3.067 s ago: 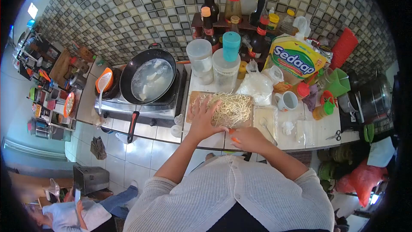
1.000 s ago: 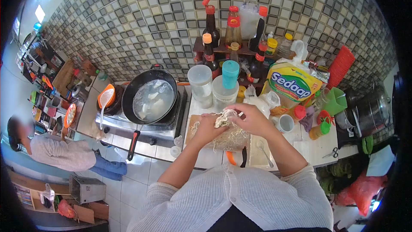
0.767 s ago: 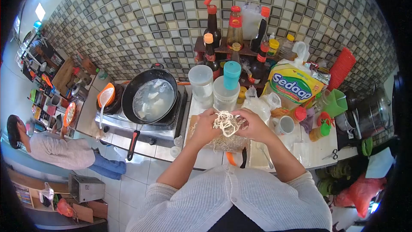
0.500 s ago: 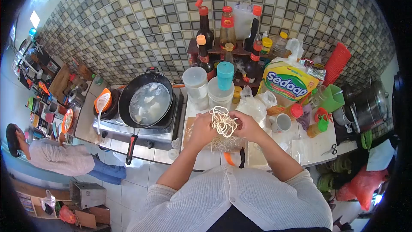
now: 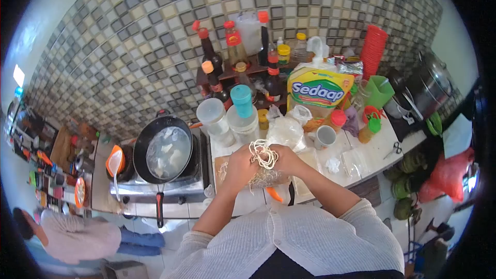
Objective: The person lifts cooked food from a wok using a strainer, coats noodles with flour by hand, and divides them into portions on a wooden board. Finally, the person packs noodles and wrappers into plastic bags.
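Observation:
A bundle of pale noodles (image 5: 264, 154) is gathered between my two hands, with loops sticking up above the fingers. My left hand (image 5: 243, 166) is wrapped round its left side, and my right hand (image 5: 287, 160) closes round the right side. Beneath them lies a wooden cutting board (image 5: 221, 164) with loose strands scattered on it (image 5: 264, 176). An orange-handled tool (image 5: 274, 194) with a black part rests at the board's front edge.
On the stove (image 5: 201, 175) at the left stands a black wok (image 5: 139, 147) with pale pieces in cloudy liquid. A slotted spoon (image 5: 114, 165) lies left of it. Jars, bottles, a white mug (image 5: 325, 137) and scissors (image 5: 395, 149) surround the board. A person (image 5: 82, 235) is at the far left.
The noodles, earlier spread on the board under my left hand, are now gathered up between both hands. My right hand has let go of the orange handle. The view has turned to the right.

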The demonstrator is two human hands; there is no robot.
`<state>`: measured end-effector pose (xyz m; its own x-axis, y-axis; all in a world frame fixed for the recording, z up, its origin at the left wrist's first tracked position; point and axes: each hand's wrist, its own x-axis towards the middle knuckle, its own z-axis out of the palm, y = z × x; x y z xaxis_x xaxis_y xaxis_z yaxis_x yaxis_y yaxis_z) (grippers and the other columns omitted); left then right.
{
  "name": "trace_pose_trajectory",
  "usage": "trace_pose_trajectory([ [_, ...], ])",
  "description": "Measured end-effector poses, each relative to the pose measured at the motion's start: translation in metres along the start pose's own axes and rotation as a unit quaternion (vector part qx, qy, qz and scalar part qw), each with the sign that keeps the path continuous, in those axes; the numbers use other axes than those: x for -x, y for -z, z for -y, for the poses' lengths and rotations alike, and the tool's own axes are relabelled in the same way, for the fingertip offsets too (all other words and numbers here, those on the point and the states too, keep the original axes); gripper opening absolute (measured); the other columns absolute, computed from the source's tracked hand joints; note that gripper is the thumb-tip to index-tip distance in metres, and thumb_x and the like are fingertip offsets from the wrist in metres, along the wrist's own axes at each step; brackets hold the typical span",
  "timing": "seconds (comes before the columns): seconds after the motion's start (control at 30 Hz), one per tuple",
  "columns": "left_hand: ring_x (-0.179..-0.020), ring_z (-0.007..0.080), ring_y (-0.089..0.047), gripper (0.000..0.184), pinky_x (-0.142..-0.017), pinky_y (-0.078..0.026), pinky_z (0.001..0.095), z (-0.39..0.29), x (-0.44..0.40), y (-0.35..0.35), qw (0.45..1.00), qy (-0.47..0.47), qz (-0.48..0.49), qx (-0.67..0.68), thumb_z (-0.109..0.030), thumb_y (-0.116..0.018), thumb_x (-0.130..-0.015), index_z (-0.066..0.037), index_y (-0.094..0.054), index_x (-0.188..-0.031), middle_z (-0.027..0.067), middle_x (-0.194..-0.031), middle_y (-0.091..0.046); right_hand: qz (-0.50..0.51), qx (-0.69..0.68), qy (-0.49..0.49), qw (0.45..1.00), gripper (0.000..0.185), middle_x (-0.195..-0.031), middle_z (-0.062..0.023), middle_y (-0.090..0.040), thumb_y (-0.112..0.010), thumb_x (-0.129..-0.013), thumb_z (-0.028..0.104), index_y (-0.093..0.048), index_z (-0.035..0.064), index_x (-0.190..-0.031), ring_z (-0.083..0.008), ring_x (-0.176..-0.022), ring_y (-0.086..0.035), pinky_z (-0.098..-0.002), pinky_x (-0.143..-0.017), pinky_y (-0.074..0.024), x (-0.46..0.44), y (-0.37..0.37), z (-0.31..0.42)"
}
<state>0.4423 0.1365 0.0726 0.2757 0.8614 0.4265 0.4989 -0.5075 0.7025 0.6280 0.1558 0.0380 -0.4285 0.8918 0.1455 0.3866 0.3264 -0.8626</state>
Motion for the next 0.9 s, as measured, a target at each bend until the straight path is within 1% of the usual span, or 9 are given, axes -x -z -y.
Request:
trace_pose_trajectory([
  [0.17, -0.081, 0.0379, -0.065, 0.022, -0.071, -0.051, 0.0404, 0.009, 0.000, -0.002, 0.997, 0.062, 0.028, 0.036, -0.005, -0.063, -0.074, -0.002, -0.066, -0.096, 0.0197, -0.090, -0.066, -0.016, -0.036, -0.033, 0.999, 0.037, -0.094, -0.0153, -0.069, -0.075, -0.073, 0.021, -0.067, 0.0026, -0.105, -0.0233, -0.079, -0.065, -0.0344, -0.074, -0.0511, 0.017, -0.002, -0.001],
  [0.23, -0.076, 0.0340, -0.066, 0.020, -0.069, -0.051, 0.0384, 0.012, -0.002, -0.001, 0.998, 0.047, 0.034, 0.039, -0.005, -0.063, -0.075, -0.002, -0.067, -0.095, 0.0165, -0.086, -0.067, -0.047, -0.119, -0.050, 0.991, 0.041, -0.089, -0.0104, -0.064, -0.073, -0.074, 0.015, -0.064, 0.0005, -0.111, -0.0152, -0.079, -0.061, -0.0298, -0.073, -0.0493, 0.023, -0.005, 0.003],
  [0.3, -0.075, 0.0286, -0.066, 0.020, -0.069, -0.051, 0.0361, 0.020, 0.003, -0.004, 0.984, 0.130, 0.053, 0.108, -0.004, -0.063, -0.077, -0.001, -0.067, -0.097, 0.0121, -0.084, -0.068, -0.042, -0.043, -0.067, 0.996, 0.038, -0.087, -0.0103, -0.065, -0.071, -0.079, 0.020, -0.065, 0.0016, -0.111, -0.0149, -0.076, -0.061, -0.0306, -0.071, -0.0494, 0.032, 0.004, 0.005],
  [0.33, -0.075, 0.0219, -0.064, 0.021, -0.069, -0.050, 0.0332, 0.025, 0.006, -0.005, 0.980, 0.135, 0.069, 0.130, -0.004, -0.063, -0.080, -0.001, -0.066, -0.101, 0.0104, -0.086, -0.067, -0.030, -0.022, -0.069, 0.997, 0.039, -0.090, -0.0130, -0.067, -0.071, -0.080, 0.023, -0.065, 0.0027, -0.112, -0.0210, -0.079, -0.063, -0.0329, -0.074, -0.0506, 0.035, 0.007, 0.006],
  [0.37, -0.075, 0.0219, -0.064, 0.021, -0.069, -0.050, 0.0332, 0.027, 0.010, -0.005, 0.980, 0.133, 0.071, 0.130, -0.004, -0.063, -0.080, -0.001, -0.066, -0.101, 0.0104, -0.086, -0.067, -0.018, -0.002, -0.069, 0.997, 0.040, -0.094, -0.0157, -0.069, -0.070, -0.081, 0.026, -0.066, 0.0037, -0.113, -0.0270, -0.081, -0.066, -0.0352, -0.076, -0.0517, 0.037, 0.009, 0.007],
  [0.43, -0.078, 0.0194, -0.063, 0.023, -0.071, -0.050, 0.0319, 0.026, 0.009, -0.003, 0.987, 0.084, 0.080, 0.113, -0.005, -0.063, -0.081, -0.002, -0.065, -0.103, 0.0126, -0.091, -0.067, -0.014, -0.002, -0.061, 0.998, 0.040, -0.093, -0.0159, -0.069, -0.071, -0.081, 0.026, -0.066, 0.0035, -0.113, -0.0272, -0.082, -0.066, -0.0357, -0.076, -0.0517, 0.038, 0.012, 0.004],
  [0.57, -0.083, 0.0169, -0.063, 0.021, -0.074, -0.049, 0.0306, 0.018, 0.015, 0.001, 0.977, 0.152, 0.084, 0.124, -0.004, -0.063, -0.080, 0.001, -0.062, -0.100, 0.0117, -0.092, -0.066, 0.011, 0.005, -0.024, 1.000, 0.038, -0.092, -0.0168, -0.066, -0.071, -0.080, 0.026, -0.066, 0.0033, -0.110, -0.0280, -0.082, -0.066, -0.0357, -0.076, -0.0521, 0.037, 0.017, -0.006],
  [0.63, -0.081, 0.0164, -0.063, 0.021, -0.072, -0.049, 0.0292, 0.045, 0.018, -0.007, 0.980, 0.120, 0.068, 0.147, -0.004, -0.065, -0.079, 0.002, -0.061, -0.099, 0.0106, -0.090, -0.065, -0.010, 0.003, 0.012, 1.000, 0.037, -0.094, -0.0170, -0.064, -0.072, -0.078, 0.024, -0.066, 0.0033, -0.108, -0.0285, -0.082, -0.065, -0.0354, -0.078, -0.0524, 0.034, 0.015, -0.015],
  [0.9, -0.084, 0.0145, -0.064, 0.040, -0.075, -0.051, 0.0282, 0.008, 0.008, 0.003, 0.973, 0.100, 0.134, 0.158, 0.001, -0.065, -0.077, -0.003, -0.056, -0.116, 0.0085, -0.095, -0.066, -0.053, -0.014, -0.002, 0.999, 0.063, -0.100, -0.0177, -0.065, -0.077, -0.070, 0.020, -0.051, 0.0079, -0.126, -0.0290, -0.095, -0.063, -0.0392, -0.082, -0.0514, 0.030, -0.003, 0.034],
])
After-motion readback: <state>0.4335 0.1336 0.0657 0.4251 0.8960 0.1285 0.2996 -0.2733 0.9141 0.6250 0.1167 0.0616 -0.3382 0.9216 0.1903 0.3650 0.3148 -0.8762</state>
